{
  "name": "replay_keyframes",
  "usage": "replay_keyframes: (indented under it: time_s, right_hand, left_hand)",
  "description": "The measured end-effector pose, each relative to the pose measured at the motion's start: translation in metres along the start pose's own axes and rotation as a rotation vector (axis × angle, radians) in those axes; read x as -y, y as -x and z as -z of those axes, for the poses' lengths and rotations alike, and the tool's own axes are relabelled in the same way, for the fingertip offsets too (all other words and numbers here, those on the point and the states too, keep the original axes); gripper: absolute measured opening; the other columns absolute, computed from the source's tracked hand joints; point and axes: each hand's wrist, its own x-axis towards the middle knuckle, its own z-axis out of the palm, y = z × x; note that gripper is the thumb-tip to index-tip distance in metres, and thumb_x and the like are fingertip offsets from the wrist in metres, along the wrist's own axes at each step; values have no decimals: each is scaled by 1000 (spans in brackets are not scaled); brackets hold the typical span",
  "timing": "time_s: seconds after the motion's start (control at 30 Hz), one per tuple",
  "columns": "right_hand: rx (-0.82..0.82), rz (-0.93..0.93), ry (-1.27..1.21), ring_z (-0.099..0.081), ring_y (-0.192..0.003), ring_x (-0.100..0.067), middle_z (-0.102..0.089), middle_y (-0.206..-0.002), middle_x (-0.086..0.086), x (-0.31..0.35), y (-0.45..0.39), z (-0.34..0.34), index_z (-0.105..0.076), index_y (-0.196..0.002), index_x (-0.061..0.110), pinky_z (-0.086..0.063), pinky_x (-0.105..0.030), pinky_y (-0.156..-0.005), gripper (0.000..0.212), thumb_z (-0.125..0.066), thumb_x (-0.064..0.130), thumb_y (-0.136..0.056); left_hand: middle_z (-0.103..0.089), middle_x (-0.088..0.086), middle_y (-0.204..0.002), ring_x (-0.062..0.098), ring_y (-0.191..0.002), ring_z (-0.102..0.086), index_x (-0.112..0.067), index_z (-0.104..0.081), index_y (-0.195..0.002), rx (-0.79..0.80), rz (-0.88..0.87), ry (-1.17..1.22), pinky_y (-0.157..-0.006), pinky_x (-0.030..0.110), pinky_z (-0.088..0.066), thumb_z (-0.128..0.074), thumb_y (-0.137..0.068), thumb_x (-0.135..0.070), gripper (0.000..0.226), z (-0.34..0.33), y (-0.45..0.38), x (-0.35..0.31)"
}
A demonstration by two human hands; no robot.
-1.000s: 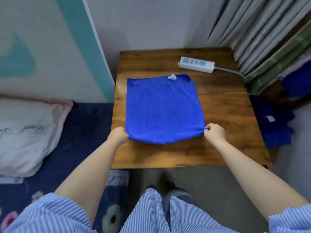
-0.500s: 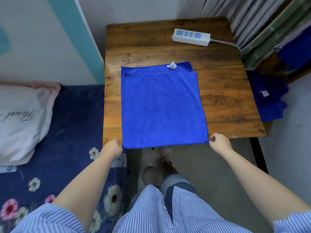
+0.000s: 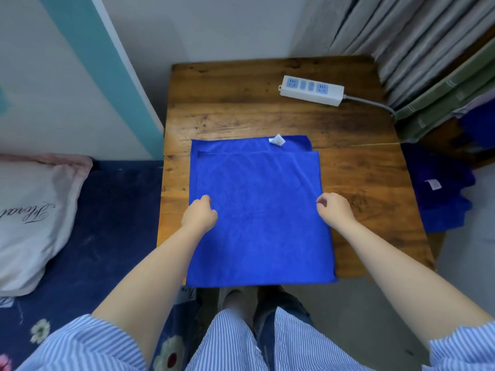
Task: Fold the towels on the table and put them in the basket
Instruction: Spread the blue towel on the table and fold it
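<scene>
The left hand (image 3: 199, 216) lies on the left edge of the blue towel (image 3: 261, 223), about halfway along it, with its fingers curled inward; whether they pinch the cloth or only rest on it I cannot tell. The right hand (image 3: 334, 208) is at the right edge of the same towel, fingers also bent, and its fingertips seem to touch the hem, but a real grip cannot be seen. The two hands are well apart, one on each side. The towel is folded once and lies flat on the wooden table (image 3: 241, 108), with its near edge hanging a little over the near side of the table. A small white tag (image 3: 276, 140) sticks up at its far edge; no print on it can be read. On the far right of the table lies a white power strip (image 3: 312, 90). To the right, beside the table, are more blue towels (image 3: 439, 199) with a white label. At the left, a pillow (image 3: 29, 210) carries cursive writing, only partly in view and not readable.
</scene>
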Motion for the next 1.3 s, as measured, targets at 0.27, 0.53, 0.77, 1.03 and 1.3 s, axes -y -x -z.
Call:
replay_keyframes:
  time_s: [0.27,0.53,0.77,1.03,1.3]
  right_hand:
    - [10,121,40,-47,-119,-30,-58,-122,-15,28,-85,22,-57,-117,0,-36,-33,-100,30,-45,5,-90]
    - [17,265,210,-41,-126,-24,-54,-130,-6,37,-122,24,-51,-126,8,-36,-34,-101,35,-45,9,-92]
    - [76,228,22,-41,-125,-27,-50,-134,-11,87,-149,16,-40,-135,5,-36,-34,-101,41,-39,6,-95]
    - [189,274,205,-45,-112,-29,-56,-113,-8,98,-147,2,-51,-115,10,-32,-34,-82,39,-35,-5,-82]
    - [274,335,358,-38,-119,-25,-44,-129,-4,89,-147,8,-48,-129,18,-32,-36,-96,39,-39,13,-91]
  left_hand:
    - [-50,13,-124,29,-112,-48,-6,-44,-125,-58,19,-156,-78,35,-43,-35,-93,-7,33,38,-71,-48]
    - [-39,7,-141,25,-131,-33,-8,-42,-132,-204,-38,-192,-95,34,-39,-39,-91,-1,42,39,-111,-51]
    - [-52,7,-124,26,-122,-40,-12,-47,-126,-218,-19,-275,-95,33,-36,-36,-95,-9,33,46,-136,-43]
    - [-63,15,-100,32,-104,-50,-6,-66,-108,-170,-270,1,-81,30,-37,-48,-92,-6,24,54,-130,-23]
    - [-68,14,-90,31,-90,-58,2,-67,-97,-254,-425,143,-76,26,-36,-52,-88,2,17,65,-110,-19]
